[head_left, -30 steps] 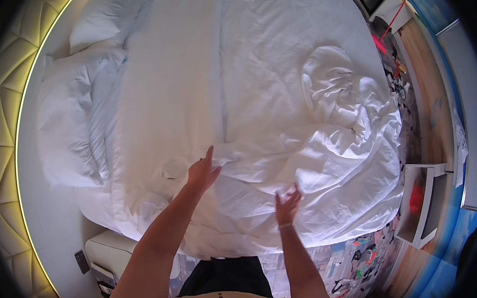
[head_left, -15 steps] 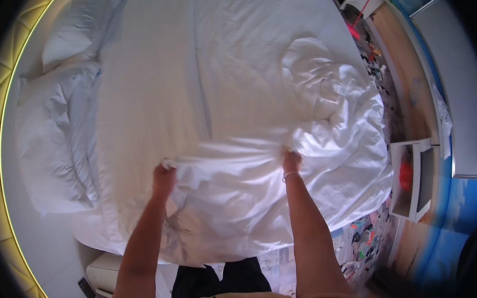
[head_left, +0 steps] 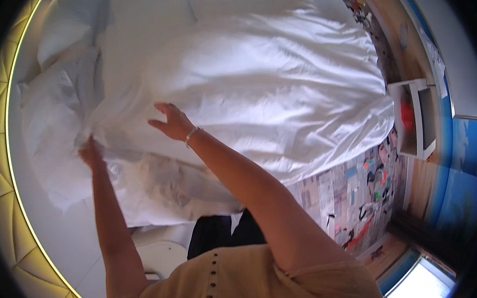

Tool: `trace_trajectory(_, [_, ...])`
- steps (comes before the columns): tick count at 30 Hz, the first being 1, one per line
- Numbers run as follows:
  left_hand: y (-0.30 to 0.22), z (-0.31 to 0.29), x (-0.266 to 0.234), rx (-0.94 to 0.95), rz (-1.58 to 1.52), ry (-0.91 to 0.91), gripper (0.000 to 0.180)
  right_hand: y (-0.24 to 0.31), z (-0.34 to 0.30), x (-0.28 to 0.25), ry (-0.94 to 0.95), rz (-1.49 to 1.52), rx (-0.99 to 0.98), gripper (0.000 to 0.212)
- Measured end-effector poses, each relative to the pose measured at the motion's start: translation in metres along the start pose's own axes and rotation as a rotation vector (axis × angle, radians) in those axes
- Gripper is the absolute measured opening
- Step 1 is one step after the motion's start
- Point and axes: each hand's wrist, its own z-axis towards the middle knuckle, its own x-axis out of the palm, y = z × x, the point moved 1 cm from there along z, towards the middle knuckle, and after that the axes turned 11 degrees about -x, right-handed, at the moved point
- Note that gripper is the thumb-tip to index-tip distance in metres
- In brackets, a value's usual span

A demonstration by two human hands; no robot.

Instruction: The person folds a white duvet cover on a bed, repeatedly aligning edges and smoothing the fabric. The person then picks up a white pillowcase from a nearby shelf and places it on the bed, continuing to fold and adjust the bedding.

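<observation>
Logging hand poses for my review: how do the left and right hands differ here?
The left hand is beside the nearer pillow; the right hand is farther from it, over the white cover.
The right hand's fingers are spread; the left hand's are too blurred to read.
The right hand has a bracelet at its wrist; the left hand shows none.
Both are ungloved.

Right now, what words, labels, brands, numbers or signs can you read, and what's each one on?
No text can be read in this view.
White bedding: no lettering shows.
Tan top: no lettering shows.
Patterned floor: small colored shapes, too blurred to tell whether any are letters.
</observation>
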Motion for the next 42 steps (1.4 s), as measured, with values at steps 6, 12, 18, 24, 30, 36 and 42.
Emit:
trace_trajectory(6, [0.028,-0.208,0.068,0.190,0.577,0.982,0.027,-0.077,-0.195,-0.012,0.384,-0.667,0.222,0.080])
trace_trajectory(12, [0.006,-0.356,0.068,0.481,0.418,1.357,0.021,-0.024,-0.256,-0.032,0.108,0.192,0.255,0.076])
trace_trajectory(18, [-0.077,-0.410,0.089,0.776,0.344,1.270,0.034,-0.027,-0.278,-0.059,-0.376,1.166,0.489,0.019])
trace_trajectory(24, [-0.123,-0.460,0.152,0.793,0.357,1.290,0.025,-0.081,-0.314,-0.157,-0.682,0.181,0.468,0.027])
trace_trajectory(30, [-0.117,-0.563,0.222,0.789,0.477,1.457,0.012,-0.187,-0.396,-0.260,-1.240,-0.276,1.064,0.068])
trace_trajectory(36, [-0.046,-0.611,0.277,0.846,0.813,1.436,0.024,-0.232,-0.400,-0.286,-0.895,-0.088,0.873,0.032])
trace_trajectory(42, [-0.026,-0.615,0.307,0.844,1.096,1.499,0.022,-0.117,-0.388,-0.313,-0.481,0.410,0.421,0.030])
